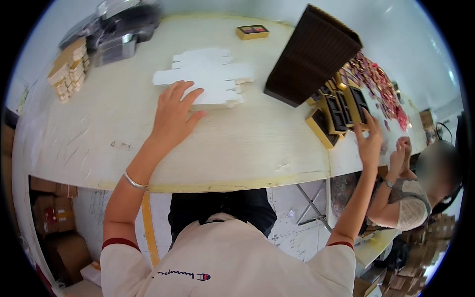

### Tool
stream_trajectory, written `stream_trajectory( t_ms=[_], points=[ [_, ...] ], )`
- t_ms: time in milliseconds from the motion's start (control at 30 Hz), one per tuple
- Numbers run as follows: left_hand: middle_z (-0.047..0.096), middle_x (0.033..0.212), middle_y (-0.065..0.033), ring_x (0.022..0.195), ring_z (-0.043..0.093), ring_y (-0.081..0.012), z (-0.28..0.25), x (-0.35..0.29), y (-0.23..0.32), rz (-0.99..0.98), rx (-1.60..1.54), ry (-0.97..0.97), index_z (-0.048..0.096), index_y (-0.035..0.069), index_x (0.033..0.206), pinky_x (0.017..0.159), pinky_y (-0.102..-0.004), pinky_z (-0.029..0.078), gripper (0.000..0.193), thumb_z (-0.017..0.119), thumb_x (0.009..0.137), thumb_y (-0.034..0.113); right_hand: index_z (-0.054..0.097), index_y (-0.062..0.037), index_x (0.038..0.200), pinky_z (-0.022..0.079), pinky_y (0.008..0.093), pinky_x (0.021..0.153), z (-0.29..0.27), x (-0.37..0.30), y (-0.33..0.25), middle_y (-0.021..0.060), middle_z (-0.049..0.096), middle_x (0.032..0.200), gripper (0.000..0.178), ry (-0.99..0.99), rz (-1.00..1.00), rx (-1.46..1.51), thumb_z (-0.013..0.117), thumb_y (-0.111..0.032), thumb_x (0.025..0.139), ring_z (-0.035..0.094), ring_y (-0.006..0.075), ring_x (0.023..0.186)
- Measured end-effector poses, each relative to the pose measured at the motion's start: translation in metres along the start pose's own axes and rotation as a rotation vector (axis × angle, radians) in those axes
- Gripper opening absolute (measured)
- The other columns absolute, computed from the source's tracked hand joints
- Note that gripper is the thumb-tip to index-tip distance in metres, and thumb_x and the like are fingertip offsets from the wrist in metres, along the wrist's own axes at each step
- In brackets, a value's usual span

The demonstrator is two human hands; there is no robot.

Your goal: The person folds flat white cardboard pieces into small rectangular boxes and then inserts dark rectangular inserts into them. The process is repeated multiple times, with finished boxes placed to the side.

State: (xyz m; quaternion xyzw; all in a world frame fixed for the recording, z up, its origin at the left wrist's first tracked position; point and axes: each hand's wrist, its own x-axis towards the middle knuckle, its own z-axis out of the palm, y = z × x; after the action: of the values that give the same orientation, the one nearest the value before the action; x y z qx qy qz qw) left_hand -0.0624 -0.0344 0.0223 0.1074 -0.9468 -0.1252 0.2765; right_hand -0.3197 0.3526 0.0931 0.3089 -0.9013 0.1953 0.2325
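My left grip (173, 118) spreads wide over white cartons (205, 76), stacked flat, likely for easy reach; my right grip (370, 141), closure unclear, meets a gold-edged box (355, 101) on the counter's (247, 146) right.

Furniture: long, pale, wood-grained worktable (247, 158); yellowish tape band (237, 187) along near edge. Surround: plain, pale blue-white wall (208, 8). Floor: white, square-tiled floor (302, 242), dark scuffs, straight orange-yellow stripe (149, 225). Right, below tabletop: thin, crossed metal legs (310, 202). Lower right: stacked brown cardboard cartons (435, 237). Lighting: bright, diffuse.
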Motion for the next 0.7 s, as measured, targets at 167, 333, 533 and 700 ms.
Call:
stream_trajectory(
  t_ms=[167,333,533,700],
  points=[
    [0.050,0.134,-0.0121,0.129,0.040,-0.0313,0.019,0.006,-0.015,0.019,0.118,-0.067,0.059,0.006,0.120,0.108,-0.0470,0.028,0.044,0.070,0.080,0.019,0.061,-0.0048,0.119,0.042,0.0426,0.089,0.002,-0.020,-0.054,0.0186,0.060,0.105,0.050,0.114,-0.189,-0.036,0.074,-0.020,0.073,0.057,0.0351,0.098],
    [0.056,0.128,-0.0101,0.124,0.047,-0.0288,0.027,0.008,-0.028,0.049,0.156,-0.131,0.060,0.005,0.119,0.105,-0.0443,0.034,0.039,0.067,0.082,0.013,0.062,-0.0048,0.118,0.037,0.0437,0.097,-0.010,-0.041,-0.066,0.0196,0.058,0.112,0.050,0.099,-0.147,0.062,0.075,-0.022,0.073,0.053,0.0356,0.105],
    [0.062,0.122,-0.0087,0.115,0.056,-0.0280,0.037,0.005,-0.035,0.142,0.192,-0.051,0.063,0.004,0.115,0.093,-0.0377,0.046,0.035,0.067,0.081,0.013,0.061,-0.0114,0.123,0.036,0.0449,0.098,0.001,-0.041,-0.055,0.0219,0.057,0.114,0.048,0.082,-0.144,0.081,0.070,-0.024,0.078,0.052,0.0363,0.107],
    [0.063,0.120,-0.0071,0.111,0.058,-0.0272,0.043,0.002,-0.044,0.195,0.174,0.035,0.065,0.006,0.111,0.087,-0.0366,0.049,0.033,0.068,0.080,0.015,0.060,-0.0154,0.125,0.037,0.0457,0.096,0.025,-0.026,-0.031,0.0230,0.056,0.114,0.042,0.049,-0.144,0.123,0.064,-0.021,0.084,0.050,0.0365,0.111]
  ],
)
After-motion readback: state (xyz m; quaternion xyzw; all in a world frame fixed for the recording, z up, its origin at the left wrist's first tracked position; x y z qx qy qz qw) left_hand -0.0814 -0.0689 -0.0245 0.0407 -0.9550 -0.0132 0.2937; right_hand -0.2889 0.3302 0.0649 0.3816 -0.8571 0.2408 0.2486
